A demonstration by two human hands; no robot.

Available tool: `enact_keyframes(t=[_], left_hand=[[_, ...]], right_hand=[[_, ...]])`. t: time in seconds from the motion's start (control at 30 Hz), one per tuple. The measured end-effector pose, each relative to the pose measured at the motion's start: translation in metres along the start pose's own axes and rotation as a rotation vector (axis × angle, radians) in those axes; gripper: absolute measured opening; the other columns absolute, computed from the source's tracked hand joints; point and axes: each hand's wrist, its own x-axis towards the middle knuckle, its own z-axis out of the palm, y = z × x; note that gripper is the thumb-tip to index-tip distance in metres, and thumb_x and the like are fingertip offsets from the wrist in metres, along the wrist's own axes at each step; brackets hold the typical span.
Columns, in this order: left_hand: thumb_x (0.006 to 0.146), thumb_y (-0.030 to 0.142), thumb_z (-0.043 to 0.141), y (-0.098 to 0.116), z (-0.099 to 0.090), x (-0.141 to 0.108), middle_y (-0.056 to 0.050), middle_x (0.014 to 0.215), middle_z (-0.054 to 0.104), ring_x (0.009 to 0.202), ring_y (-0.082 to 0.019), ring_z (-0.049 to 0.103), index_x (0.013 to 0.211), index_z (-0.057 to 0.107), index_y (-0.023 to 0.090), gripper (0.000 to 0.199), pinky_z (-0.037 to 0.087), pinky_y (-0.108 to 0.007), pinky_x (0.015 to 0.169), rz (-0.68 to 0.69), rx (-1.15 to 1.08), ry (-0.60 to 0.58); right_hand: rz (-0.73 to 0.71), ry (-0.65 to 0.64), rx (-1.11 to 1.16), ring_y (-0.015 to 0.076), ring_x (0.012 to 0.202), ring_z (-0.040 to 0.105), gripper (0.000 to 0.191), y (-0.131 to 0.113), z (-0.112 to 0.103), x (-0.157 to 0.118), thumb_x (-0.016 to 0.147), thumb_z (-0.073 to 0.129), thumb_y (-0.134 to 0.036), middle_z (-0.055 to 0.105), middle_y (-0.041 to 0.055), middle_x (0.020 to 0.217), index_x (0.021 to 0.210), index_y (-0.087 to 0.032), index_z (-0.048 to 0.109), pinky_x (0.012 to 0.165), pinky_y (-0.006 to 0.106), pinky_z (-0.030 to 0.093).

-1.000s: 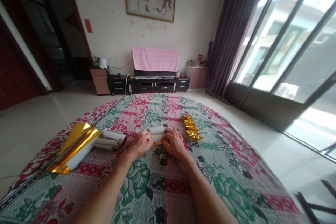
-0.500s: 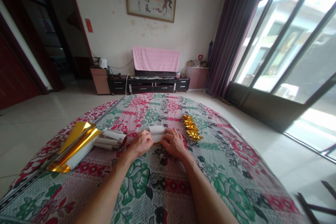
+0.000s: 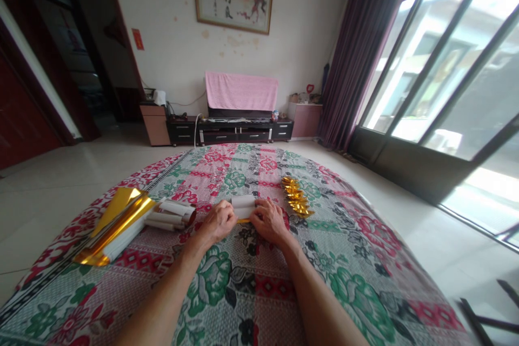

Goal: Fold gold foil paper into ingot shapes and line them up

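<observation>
Two sides of a white paper (image 3: 243,202), gold along its near edge, are pinched by the left hand (image 3: 220,220) and right hand (image 3: 270,221) on the cloth-covered bench (image 3: 259,305). Folded gold pieces (image 3: 297,198) line up near the right hand; gold sheets (image 3: 125,225) lie farther left.

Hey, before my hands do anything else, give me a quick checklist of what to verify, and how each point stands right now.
1. Left hand at the left edge of the paper: ok.
2. Right hand at its right edge: ok.
3. Folded gold pieces apart from the right hand: ok, in a row to its right.
4. Rolled sheets apart from the left hand: ok, lying to its left.
5. Grip tightness: cannot tell from this view.
6. Crease sharpness: cannot tell, too small to judge.
</observation>
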Motion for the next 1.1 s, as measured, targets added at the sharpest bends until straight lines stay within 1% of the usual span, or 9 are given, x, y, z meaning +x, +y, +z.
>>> enact_keyframes(t=[0.3,0.53,0.67,0.93,1.1], left_hand=[[0.075,0.014,0.049,0.0037,-0.0022,-0.0014,-0.004,0.079,0.056,0.074,-0.013,0.053,0.056,0.055,0.016,0.020,0.043,-0.025,0.068,0.004,-0.005,0.005],[0.076,0.016,0.047,0.0027,-0.0020,-0.0009,-0.004,0.079,0.057,0.074,-0.013,0.053,0.060,0.056,0.016,0.018,0.043,-0.025,0.070,0.002,0.008,-0.009],[0.075,0.016,0.048,0.0024,-0.0021,-0.0017,-0.003,0.080,0.057,0.075,-0.012,0.053,0.059,0.054,0.017,0.017,0.042,-0.024,0.070,0.004,0.012,-0.012],[0.075,0.016,0.048,0.0076,-0.0057,-0.0024,-0.004,0.080,0.055,0.076,-0.013,0.053,0.061,0.054,0.017,0.015,0.042,-0.024,0.071,-0.012,0.035,-0.028],[0.075,0.016,0.049,0.0104,-0.0077,-0.0030,-0.004,0.080,0.055,0.076,-0.014,0.052,0.063,0.054,0.017,0.012,0.042,-0.025,0.071,-0.006,0.051,-0.022]], right_hand=[[0.005,0.031,0.005,0.0198,0.102,0.049,0.016,0.0010,0.0014,0.0015,0.073,0.053,-0.022,0.062,0.0002,0.108,0.066,-0.023,0.067,0.089,0.035,0.033],[0.002,0.047,0.006,0.0185,0.099,0.051,0.017,0.0016,0.0008,0.0020,0.072,0.052,-0.021,0.062,-0.0001,0.106,0.065,-0.023,0.067,0.087,0.033,0.034],[0.009,0.039,0.021,0.0175,0.097,0.052,0.017,0.0005,-0.0005,0.0020,0.071,0.053,-0.020,0.063,-0.0004,0.105,0.063,-0.022,0.067,0.089,0.031,0.033],[0.009,0.039,0.024,0.0181,0.095,0.052,0.015,-0.0001,-0.0016,0.0025,0.070,0.055,-0.020,0.063,0.0011,0.103,0.063,-0.020,0.067,0.084,0.030,0.035],[0.017,0.006,0.043,0.0168,0.093,0.054,0.017,-0.0002,-0.0047,0.0036,0.070,0.053,-0.017,0.063,0.0001,0.105,0.061,-0.021,0.067,0.082,0.027,0.038]])
